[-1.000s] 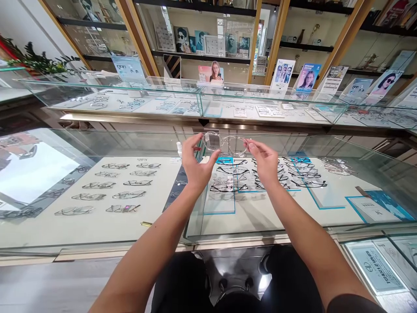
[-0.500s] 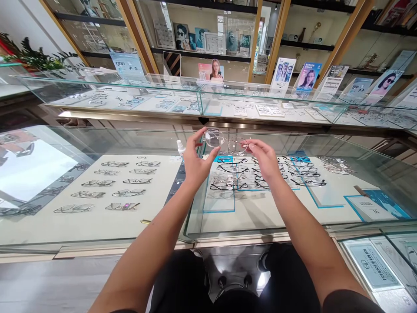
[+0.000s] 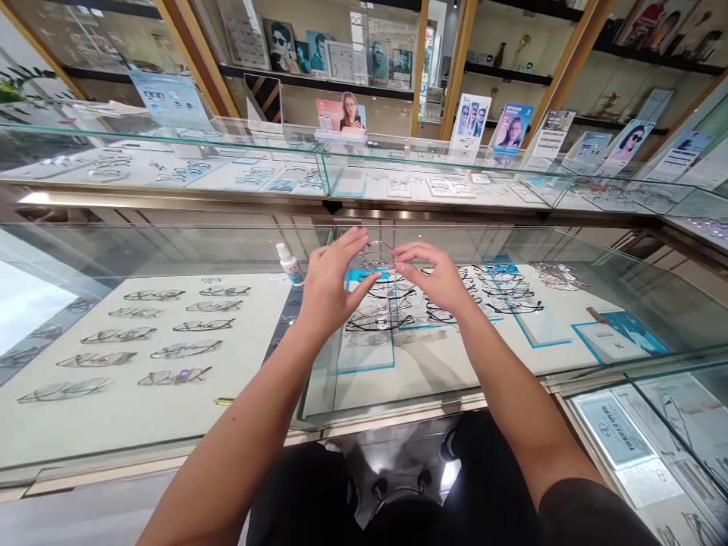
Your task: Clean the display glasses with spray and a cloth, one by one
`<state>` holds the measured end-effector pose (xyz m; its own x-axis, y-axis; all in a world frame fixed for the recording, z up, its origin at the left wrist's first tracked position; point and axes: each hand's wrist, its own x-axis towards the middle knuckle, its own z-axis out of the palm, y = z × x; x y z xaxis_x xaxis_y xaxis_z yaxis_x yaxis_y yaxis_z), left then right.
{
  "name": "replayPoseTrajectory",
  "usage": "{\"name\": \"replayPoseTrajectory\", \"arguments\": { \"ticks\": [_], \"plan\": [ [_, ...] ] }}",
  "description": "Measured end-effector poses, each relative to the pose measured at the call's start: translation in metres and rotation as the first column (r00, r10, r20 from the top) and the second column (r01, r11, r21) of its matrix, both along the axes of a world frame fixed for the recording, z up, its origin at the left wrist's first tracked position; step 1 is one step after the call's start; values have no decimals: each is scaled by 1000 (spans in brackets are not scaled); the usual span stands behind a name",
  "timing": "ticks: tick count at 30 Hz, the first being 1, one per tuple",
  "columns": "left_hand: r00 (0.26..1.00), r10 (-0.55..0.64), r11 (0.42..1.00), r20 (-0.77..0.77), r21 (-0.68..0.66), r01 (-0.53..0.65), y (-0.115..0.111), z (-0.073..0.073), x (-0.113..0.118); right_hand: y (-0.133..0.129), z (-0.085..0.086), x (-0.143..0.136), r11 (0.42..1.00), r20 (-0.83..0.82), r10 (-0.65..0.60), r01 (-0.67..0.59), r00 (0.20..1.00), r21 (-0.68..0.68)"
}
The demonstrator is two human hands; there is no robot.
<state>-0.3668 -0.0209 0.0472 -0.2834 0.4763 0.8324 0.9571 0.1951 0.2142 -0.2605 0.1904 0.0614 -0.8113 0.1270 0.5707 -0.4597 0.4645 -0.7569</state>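
A pair of thin wire-framed eyeglasses (image 3: 380, 258) is held up over the glass display counter, between my two hands. My left hand (image 3: 333, 284) grips its left side, thumb below and fingers above. On the other side my right hand (image 3: 431, 274) pinches the frame with thumb and forefinger. Fingers cover part of the glasses, and they appear turned at an angle. Beneath them, under the counter glass, lie rows of dark-rimmed eyeglasses (image 3: 380, 322). A white spray bottle (image 3: 290, 264) stands just left of my left hand.
More eyeglasses (image 3: 193, 325) lie in rows inside the left glass case (image 3: 239, 409). A second glass showcase (image 3: 364, 208) runs along the back, with advert cards (image 3: 472, 125) on top. Shelves with pictures rise behind it. A framed certificate (image 3: 614, 428) lies at lower right.
The eyeglasses have turned from facing broadside to a narrower angle. My right hand has come in closer to my left hand. The view has shifted to the right.
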Motion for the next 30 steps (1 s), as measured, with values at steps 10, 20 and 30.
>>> {"name": "replayPoseTrajectory", "arguments": {
  "ticks": [10, 20, 30],
  "plan": [
    [961, -127, 992, 246, 8, 129, -2, 5, 7, 7, 1, -1, 989, 159, 139, -128, 977, -80],
    [784, -398, 915, 477, 150, 373, 0, 2, 4, 3, -6, -4, 907, 290, 318, -200, 903, -372],
    [976, -1, 999, 218, 47, -10, 3, -6, -4, 15, -9, -10, 914, 215, 115, -19, 970, -406]
  ]
}}
